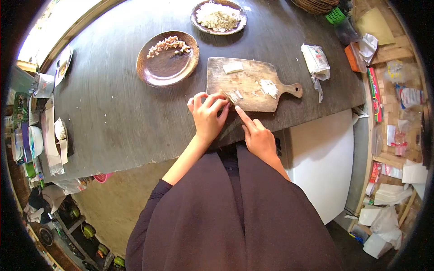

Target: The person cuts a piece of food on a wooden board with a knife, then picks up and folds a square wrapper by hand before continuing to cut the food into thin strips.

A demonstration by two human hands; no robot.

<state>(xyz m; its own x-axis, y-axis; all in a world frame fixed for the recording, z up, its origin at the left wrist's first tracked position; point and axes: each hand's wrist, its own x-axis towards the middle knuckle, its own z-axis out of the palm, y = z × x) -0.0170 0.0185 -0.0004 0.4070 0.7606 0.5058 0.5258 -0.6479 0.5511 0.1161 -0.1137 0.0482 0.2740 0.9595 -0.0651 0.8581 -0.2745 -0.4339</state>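
Observation:
A wooden cutting board [253,77] with a handle lies near the table's front edge. My left hand [209,113] is closed with bent fingers at the board's lower left, pinching a pale food piece that is mostly hidden. Beside its fingertips lie thin pale strips [234,95]. My right hand [258,135] is closed around a knife, its index finger stretched along the blade; most of the knife is covered. Farther up the board sits a white block [233,67]. A small heap of white shreds [268,88] is near the board's handle.
Behind the board stand a brown plate [165,74] with diced pieces and another plate [239,27] heaped with pale shreds. A white plastic packet [315,61] lies to the right. Containers [44,86] line the left edge; a white surface [321,158] is below right.

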